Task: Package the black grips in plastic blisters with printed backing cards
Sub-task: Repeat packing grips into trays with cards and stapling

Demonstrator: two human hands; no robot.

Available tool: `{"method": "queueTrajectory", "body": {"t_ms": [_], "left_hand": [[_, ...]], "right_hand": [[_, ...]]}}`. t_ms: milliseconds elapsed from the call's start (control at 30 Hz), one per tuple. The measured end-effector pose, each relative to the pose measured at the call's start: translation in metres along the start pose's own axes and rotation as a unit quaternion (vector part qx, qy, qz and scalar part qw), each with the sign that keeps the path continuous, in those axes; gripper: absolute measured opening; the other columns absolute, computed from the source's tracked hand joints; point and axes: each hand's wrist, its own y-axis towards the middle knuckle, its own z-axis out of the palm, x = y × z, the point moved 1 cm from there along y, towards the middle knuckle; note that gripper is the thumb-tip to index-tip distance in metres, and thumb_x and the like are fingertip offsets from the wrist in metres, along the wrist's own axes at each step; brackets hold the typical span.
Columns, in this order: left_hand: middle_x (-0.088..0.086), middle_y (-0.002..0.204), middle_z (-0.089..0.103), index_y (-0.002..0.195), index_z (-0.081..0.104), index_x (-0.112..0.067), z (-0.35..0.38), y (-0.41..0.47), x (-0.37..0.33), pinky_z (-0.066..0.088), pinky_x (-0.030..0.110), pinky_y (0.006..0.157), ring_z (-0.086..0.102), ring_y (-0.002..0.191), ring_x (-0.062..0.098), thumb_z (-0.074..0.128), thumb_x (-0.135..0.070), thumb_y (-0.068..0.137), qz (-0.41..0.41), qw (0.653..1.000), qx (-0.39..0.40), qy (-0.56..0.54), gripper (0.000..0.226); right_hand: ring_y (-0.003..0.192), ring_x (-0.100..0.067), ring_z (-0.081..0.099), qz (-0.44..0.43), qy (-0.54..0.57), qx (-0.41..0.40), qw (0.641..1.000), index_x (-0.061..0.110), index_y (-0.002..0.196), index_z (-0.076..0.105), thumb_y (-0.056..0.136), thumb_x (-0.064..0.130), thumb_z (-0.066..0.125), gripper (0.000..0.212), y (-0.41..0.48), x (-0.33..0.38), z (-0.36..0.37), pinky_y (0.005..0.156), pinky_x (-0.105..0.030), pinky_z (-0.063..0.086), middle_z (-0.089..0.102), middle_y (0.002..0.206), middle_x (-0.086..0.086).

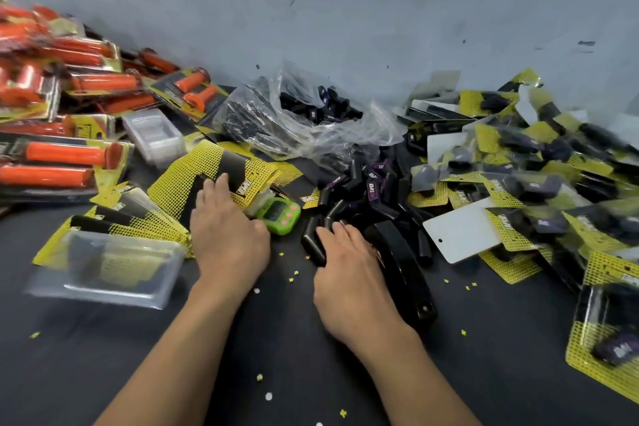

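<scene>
Two bare forearms reach over the dark worktop [103,356], where loose black grips [359,190] lie heaped at the middle. The left hand [228,239] lays nearly straight fingers [214,187] flat on the yellow backing cards [176,183], near an empty blister [114,266]. The right hand [349,273] bends its fingers [340,232] over the heap's near edge; if they hold a grip, I cannot tell.

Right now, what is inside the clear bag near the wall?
The bag holds black grips, some purple-marked, seen through its open top. How many lie deeper cannot be seen, because crumpled plastic covers them.
</scene>
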Motion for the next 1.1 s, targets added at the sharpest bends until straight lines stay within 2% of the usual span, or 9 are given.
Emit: {"method": "queueTrajectory", "body": {"t_ms": [100,200,333,500,667,833,900,1000,1100], "left_hand": [[0.008,0.15,0.055,0.163,0.022,-0.019,-0.001,-0.001,0.0,0.022,0.04,0.125,0.055,0.132,0.028,0.059,0.0,0.083,-0.015,1.0,-0.007,0.008,0.09],[0.0,0.144,0.063,0.161,0.031,-0.025,-0.004,-0.003,-0.005,0.023,0.036,0.125,0.065,0.116,0.024,0.059,0.004,0.08,0.003,0.999,-0.039,0.013,0.091],[-0.005,0.131,0.071,0.154,0.045,-0.029,-0.003,-0.005,-0.005,0.031,0.037,0.121,0.057,0.123,0.026,0.063,0.005,0.083,0.001,0.996,-0.07,-0.061,0.081],[0.002,0.146,0.061,0.151,0.05,-0.025,0.005,-0.006,-0.004,0.023,0.04,0.126,0.045,0.141,0.029,0.072,-0.005,0.086,0.055,0.994,-0.039,-0.091,0.072],[0.004,0.153,0.054,0.145,0.057,-0.024,0.001,-0.014,-0.014,0.015,0.037,0.128,0.041,0.145,0.024,0.07,-0.007,0.087,0.094,0.988,-0.039,-0.121,0.062],[0.0,0.122,0.073,0.102,0.075,-0.027,-0.042,-0.009,-0.02,0.019,0.035,0.124,0.061,0.124,0.02,0.066,-0.008,0.084,0.131,0.985,-0.094,-0.051,0.028],[0.002,0.11,0.077,0.087,0.076,-0.028,-0.072,-0.002,-0.01,0.03,0.038,0.115,0.065,0.117,0.023,0.066,-0.006,0.08,0.146,0.983,-0.11,0.009,0.025],[-0.005,0.092,0.078,0.114,0.07,-0.036,-0.117,0.012,0.027,0.046,0.041,0.088,0.069,0.092,0.03,0.065,-0.01,0.082,0.112,0.985,-0.095,0.092,0.041],[-0.022,0.088,0.072,0.134,0.051,-0.049,-0.147,0.022,0.074,0.053,0.037,0.081,0.069,0.091,0.018,0.07,-0.013,0.079,0.038,0.999,0.03,0.016,0.068]], "right_hand": [[0.143,-0.019,0.035,0.004,0.018,-0.031,0.999,0.019,0.148,0.051,0.094,0.001,0.052,0.056,0.003,-0.003,-0.002,0.118,-0.028,0.025,0.05,0.151,-0.001],[0.131,-0.021,0.049,0.021,0.054,-0.051,0.997,0.017,0.137,0.063,0.095,0.001,0.056,0.046,-0.001,-0.006,-0.003,0.109,-0.029,0.036,0.06,0.135,-0.001],[0.121,-0.021,0.054,0.04,0.089,-0.073,0.993,0.016,0.134,0.065,0.098,0.009,0.059,0.037,-0.004,-0.005,0.0,0.1,-0.026,0.038,0.059,0.128,-0.004],[0.118,-0.021,0.055,0.043,0.088,-0.131,0.987,0.012,0.135,0.065,0.098,0.007,0.058,0.038,-0.008,0.002,0.0,0.087,-0.016,0.032,0.063,0.124,-0.003],[0.121,-0.027,0.057,0.047,0.059,-0.119,0.99,0.013,0.133,0.066,0.089,0.003,0.066,0.045,-0.018,0.008,0.0,0.098,-0.032,0.045,0.064,0.125,-0.001],[0.095,-0.032,0.072,0.0,-0.017,-0.139,0.99,0.015,0.096,0.079,0.058,0.017,0.099,0.044,-0.023,0.02,-0.005,0.084,-0.043,0.059,0.073,0.098,-0.002],[0.114,-0.033,0.065,0.004,0.003,-0.125,0.992,0.014,0.11,0.078,0.076,0.021,0.09,0.036,-0.022,0.023,-0.004,0.1,-0.045,0.051,0.073,0.116,-0.005],[0.123,-0.035,0.058,0.012,0.058,-0.156,0.986,0.016,0.123,0.074,0.092,0.022,0.076,0.032,-0.024,0.021,-0.001,0.105,-0.043,0.043,0.068,0.126,-0.01],[0.12,-0.027,0.057,0.026,0.138,-0.179,0.974,0.022,0.129,0.07,0.098,0.026,0.067,0.031,-0.027,0.025,-0.001,0.095,-0.019,0.031,0.065,0.125,-0.008]]}}
